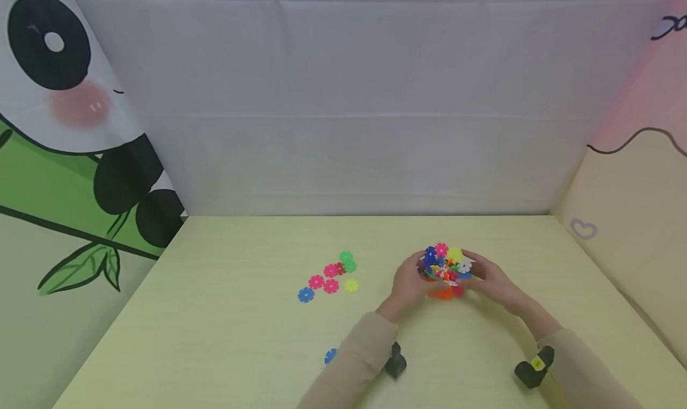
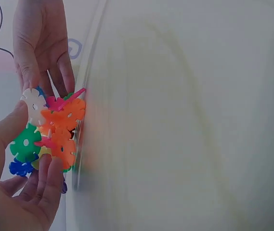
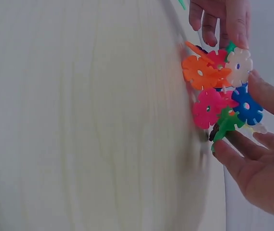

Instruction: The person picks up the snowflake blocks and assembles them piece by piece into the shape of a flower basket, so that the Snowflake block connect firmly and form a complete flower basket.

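A cluster of interlocked, notched plastic discs in many colours is held between both hands at the right of the table. My left hand grips its left side, the thumb on the near face and the other fingers curled behind. From the opposite side, my right hand grips it in the same way. In the left wrist view an orange disc, a green disc and a white disc show on the cluster. The right wrist view shows a pink disc and a blue disc on it.
Several loose discs lie left of the hands, among them a pink disc, a blue disc, a yellow disc and a green disc. Another blue disc lies beside the left sleeve. A pale wall bounds the table.
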Demonstrator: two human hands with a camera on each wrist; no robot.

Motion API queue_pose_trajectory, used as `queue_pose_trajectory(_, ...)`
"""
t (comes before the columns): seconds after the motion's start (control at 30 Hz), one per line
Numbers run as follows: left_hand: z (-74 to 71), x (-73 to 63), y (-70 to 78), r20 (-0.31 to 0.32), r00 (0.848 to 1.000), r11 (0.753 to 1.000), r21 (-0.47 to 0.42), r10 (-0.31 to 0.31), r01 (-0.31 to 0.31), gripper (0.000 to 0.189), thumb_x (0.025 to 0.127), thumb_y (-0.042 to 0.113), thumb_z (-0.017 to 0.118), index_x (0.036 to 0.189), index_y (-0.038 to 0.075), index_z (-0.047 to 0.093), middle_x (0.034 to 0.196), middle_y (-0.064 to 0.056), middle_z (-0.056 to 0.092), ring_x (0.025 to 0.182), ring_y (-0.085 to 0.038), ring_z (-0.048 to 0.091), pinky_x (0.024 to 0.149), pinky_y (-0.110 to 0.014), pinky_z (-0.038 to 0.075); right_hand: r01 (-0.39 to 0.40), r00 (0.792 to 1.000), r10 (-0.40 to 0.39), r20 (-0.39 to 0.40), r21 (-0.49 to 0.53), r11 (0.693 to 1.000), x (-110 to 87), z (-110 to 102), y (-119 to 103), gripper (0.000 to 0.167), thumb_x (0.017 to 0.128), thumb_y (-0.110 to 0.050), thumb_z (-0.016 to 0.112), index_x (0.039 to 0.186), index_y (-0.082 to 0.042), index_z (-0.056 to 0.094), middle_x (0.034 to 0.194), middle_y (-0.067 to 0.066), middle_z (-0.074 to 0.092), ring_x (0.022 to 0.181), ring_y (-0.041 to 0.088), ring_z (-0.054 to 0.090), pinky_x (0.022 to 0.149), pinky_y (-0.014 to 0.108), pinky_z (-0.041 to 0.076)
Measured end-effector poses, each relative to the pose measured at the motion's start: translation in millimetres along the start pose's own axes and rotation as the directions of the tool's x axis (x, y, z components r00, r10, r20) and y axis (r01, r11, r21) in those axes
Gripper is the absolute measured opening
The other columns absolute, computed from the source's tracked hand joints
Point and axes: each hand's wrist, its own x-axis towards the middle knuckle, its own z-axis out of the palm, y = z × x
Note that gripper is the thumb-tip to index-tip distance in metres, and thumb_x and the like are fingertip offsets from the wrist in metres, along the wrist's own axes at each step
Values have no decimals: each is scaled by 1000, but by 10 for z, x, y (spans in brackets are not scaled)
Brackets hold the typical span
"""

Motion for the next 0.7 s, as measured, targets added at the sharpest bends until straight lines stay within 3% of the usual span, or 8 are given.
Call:
queue_pose_trajectory(0.17, 29, 34, -28, 5, 1000, 1000, -15, 13, -13, 72, 78, 26, 84, 139, 7, 51, 120, -9, 67, 97, -15, 63, 88, -23, 56, -21, 1000, 21, 7, 14, 1000, 19, -10, 36, 75, 98, -22, 60, 154, 3, 18, 155, 37, 26, 139, 58, 31, 107, 67, 37)
queue_pose_trajectory(0.37, -119, 49, -48, 37, 999, 998, 54, -19, 17, 81, 78, 29, 85, 144, 5, 45, 120, -9, 65, 91, -15, 65, 80, -22, 57, 36, 998, -38, -44, -47, 998, 12, -42, 31, 73, 97, -22, 62, 152, 5, 23, 149, 37, 36, 134, 55, 41, 105, 65, 42)
queue_pose_trajectory(0.57, -634, 1, -24, 128, 991, 984, 170, 36, -57, 71, 82, 25, 80, 142, 4, 49, 130, -15, 64, 100, -25, 69, 79, -27, 57, 121, 973, -143, -179, -125, 985, 1, -131, -79, 61, 97, -18, 62, 147, 6, 35, 138, 34, 51, 125, 51, 52, 98, 54, 52)
queue_pose_trajectory(0.7, -1045, -145, -43, 194, 979, 974, 202, 60, -100, 61, 85, 20, 77, 138, 2, 53, 127, -18, 64, 100, -29, 69, 79, -31, 58, 179, 954, -202, -223, -120, 977, -24, -138, -213, 55, 96, -13, 63, 143, 6, 42, 136, 32, 54, 121, 48, 55, 91, 22, 55)
